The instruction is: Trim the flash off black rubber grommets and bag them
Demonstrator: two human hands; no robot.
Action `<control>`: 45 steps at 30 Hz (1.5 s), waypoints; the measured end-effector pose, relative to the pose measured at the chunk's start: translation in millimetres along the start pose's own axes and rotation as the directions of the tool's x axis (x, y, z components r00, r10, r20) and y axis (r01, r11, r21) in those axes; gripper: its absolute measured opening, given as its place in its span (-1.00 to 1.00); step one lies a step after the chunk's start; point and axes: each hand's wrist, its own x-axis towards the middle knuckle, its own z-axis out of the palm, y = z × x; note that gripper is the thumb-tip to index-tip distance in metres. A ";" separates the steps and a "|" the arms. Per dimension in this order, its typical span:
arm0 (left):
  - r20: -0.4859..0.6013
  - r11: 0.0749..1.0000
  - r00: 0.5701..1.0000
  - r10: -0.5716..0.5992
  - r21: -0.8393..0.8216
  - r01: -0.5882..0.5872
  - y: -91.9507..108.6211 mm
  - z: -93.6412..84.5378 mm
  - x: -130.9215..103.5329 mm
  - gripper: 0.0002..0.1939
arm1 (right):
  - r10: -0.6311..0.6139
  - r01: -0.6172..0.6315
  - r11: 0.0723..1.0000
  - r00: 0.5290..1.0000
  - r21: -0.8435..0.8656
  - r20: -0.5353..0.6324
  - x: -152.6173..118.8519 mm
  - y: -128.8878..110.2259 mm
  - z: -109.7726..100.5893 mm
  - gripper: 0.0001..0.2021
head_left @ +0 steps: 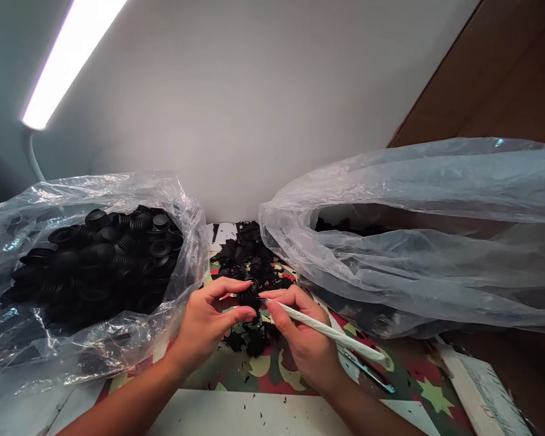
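Between the thumb and fingers of my left hand (209, 315) is a small black ribbed plug (247, 295). My right hand (306, 333) grips a slim tool with a white wrapped handle (336, 334), its handle slanting down to the right. The tool's tip meets the right side of the plug, where my fingers partly hide it. Beneath and behind both hands lies a heap of black scraps (247, 254) on a patterned sheet with stars and moons (249, 381).
At left, a clear plastic bag (193, 242) holds many black ribbed plugs (104, 254). Another clear bag (413, 266) with dark pieces lies at right, near cardboard (495, 79). A metal tool (367, 368) rests beside my right wrist. A lit lamp (72, 60) hangs upper left.
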 end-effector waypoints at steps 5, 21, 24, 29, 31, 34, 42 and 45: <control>0.027 0.996 0.998 -0.050 -0.071 0.052 -1.7 -0.3 1.5 -0.69 | 0.004 -0.004 1.000 0.999 0.016 -0.048 5.4 -6.3 -1.8 -0.79; -0.191 0.122 0.893 0.408 0.981 0.154 98.2 -139.9 48.3 -0.72 | -0.059 0.089 0.983 0.981 -0.158 0.185 -13.6 11.6 -3.0 -0.70; -0.176 0.043 0.915 0.364 0.984 0.172 105.5 -161.6 76.7 -0.69 | -0.091 0.126 0.975 0.978 -0.183 0.185 -8.9 8.8 -1.1 -0.72; -0.105 -0.070 0.949 0.297 0.989 0.132 111.0 -152.7 99.6 -0.66 | -0.114 0.148 0.965 0.980 -0.216 0.162 -4.0 11.0 -1.2 -0.76; -0.058 -0.088 0.959 0.277 0.992 0.085 108.2 -135.2 91.6 -0.68 | -0.151 0.181 0.955 0.979 -0.235 0.137 -2.2 13.1 -3.0 -0.80; 0.121 -0.087 0.972 0.200 0.991 -0.105 88.1 -99.4 61.9 -0.72 | -0.259 0.289 0.925 0.955 -0.247 0.146 3.7 15.1 -5.5 -0.82; 0.482 0.143 0.873 -0.078 0.872 -0.469 8.1 -54.6 8.9 -0.75 | -0.356 0.415 0.877 0.900 -0.244 0.250 21.6 14.4 6.5 -0.83; 0.419 0.214 0.907 -0.049 0.891 -0.400 14.5 -49.3 17.3 -0.75 | -0.350 0.370 0.910 0.928 -0.190 0.128 20.8 13.6 16.7 -0.83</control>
